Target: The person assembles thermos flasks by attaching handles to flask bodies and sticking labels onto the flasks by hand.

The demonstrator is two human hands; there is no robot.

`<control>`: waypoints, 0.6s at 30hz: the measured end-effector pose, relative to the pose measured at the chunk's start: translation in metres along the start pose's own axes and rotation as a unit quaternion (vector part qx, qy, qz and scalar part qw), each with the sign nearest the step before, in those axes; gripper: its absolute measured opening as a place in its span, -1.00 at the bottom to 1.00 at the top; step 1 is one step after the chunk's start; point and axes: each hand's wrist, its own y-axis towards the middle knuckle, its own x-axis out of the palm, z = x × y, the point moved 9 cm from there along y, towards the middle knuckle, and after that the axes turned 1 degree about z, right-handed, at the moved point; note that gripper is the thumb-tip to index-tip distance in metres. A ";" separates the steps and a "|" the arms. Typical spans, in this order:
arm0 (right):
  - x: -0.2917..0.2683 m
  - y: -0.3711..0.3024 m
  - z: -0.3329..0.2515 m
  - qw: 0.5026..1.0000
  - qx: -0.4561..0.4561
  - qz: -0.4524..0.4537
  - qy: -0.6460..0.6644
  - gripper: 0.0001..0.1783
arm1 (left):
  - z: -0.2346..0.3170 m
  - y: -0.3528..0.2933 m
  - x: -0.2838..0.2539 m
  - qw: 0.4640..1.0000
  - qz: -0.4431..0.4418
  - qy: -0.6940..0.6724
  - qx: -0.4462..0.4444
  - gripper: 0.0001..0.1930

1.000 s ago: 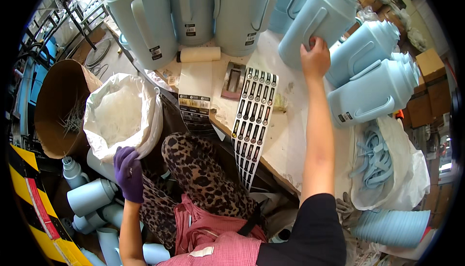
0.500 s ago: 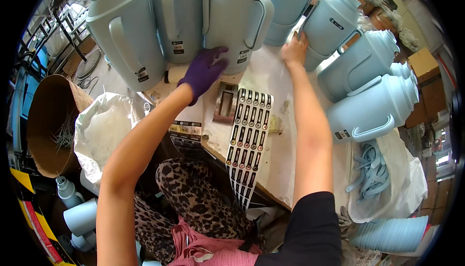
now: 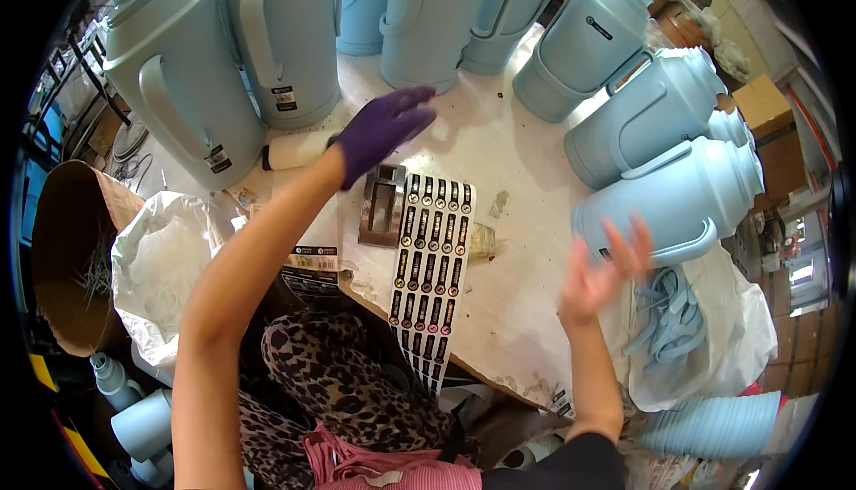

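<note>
A worker's left hand (image 3: pixel 383 133), gloved in purple, hangs over the tabletop (image 3: pixel 517 312) at the upper centre of the frame, fingers stretched out and close together with nothing seen between them; whether they touch the central blue jug (image 3: pixel 437 22) just beyond cannot be told. The bare right hand (image 3: pixel 604 276), blurred at the right of the frame, has its fingers spread, gripping nothing, in front of the lowest right jug (image 3: pixel 682 196). Blue jugs ring the far side, and labelling appears partly done: the upper right jug (image 3: pixel 580 53) wears a dark oblong label on its upper body, while the far left jug (image 3: pixel 174 62) and its left-hand neighbour (image 3: pixel 278 40) each carry a small label near the base. The central jug shows no dark oblong label on the part in view, nor does the middle right jug (image 3: pixel 646 115), so those may be left to do, though their hidden sides could tell otherwise. Many labels remain on the label strip (image 3: pixel 430 267), which runs down over the near edge at the centre of the frame, beside a metal frame (image 3: pixel 382 205) and below a white roll (image 3: pixel 299 149)
</note>
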 end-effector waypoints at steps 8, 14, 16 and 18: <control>-0.059 -0.087 0.181 0.897 0.382 0.039 0.219 0.26 | 0.030 -0.247 -0.022 0.979 0.158 -0.080 -0.100 -0.63; 0.053 -0.080 0.175 0.926 0.299 0.008 0.228 0.26 | 0.007 -0.381 -0.030 0.950 0.250 -0.135 -0.130 -0.64; 0.102 -0.070 0.170 0.953 0.236 -0.018 0.190 0.26 | -0.002 -0.429 -0.039 0.931 0.303 -0.128 -0.158 -0.65; 0.153 -0.060 0.185 0.967 0.224 -0.022 0.116 0.25 | -0.002 -0.474 -0.045 0.917 0.348 -0.125 -0.152 -0.66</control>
